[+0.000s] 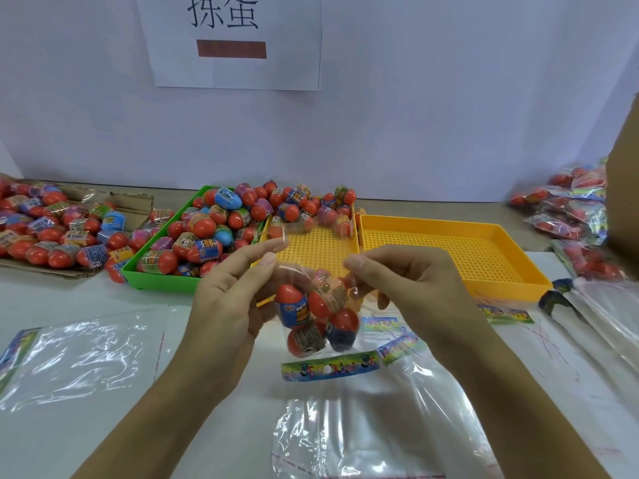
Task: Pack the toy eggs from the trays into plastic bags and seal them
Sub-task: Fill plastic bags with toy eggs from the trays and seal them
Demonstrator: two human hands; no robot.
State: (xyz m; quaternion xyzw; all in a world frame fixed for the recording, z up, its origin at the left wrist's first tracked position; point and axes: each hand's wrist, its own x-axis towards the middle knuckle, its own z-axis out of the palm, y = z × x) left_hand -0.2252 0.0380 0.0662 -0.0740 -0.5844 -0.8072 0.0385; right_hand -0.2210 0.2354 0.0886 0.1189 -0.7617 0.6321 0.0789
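Left hand and right hand pinch the top of a clear bag between them — toy eggs inside, raised above the tabletop; green tray beyond the left hand.

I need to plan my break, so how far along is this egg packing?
Done: filled bags piled far right. In hand: both hands, left and right, pinch a bag of eggs at its open top. Left: the heaped green tray and cardboard pile.
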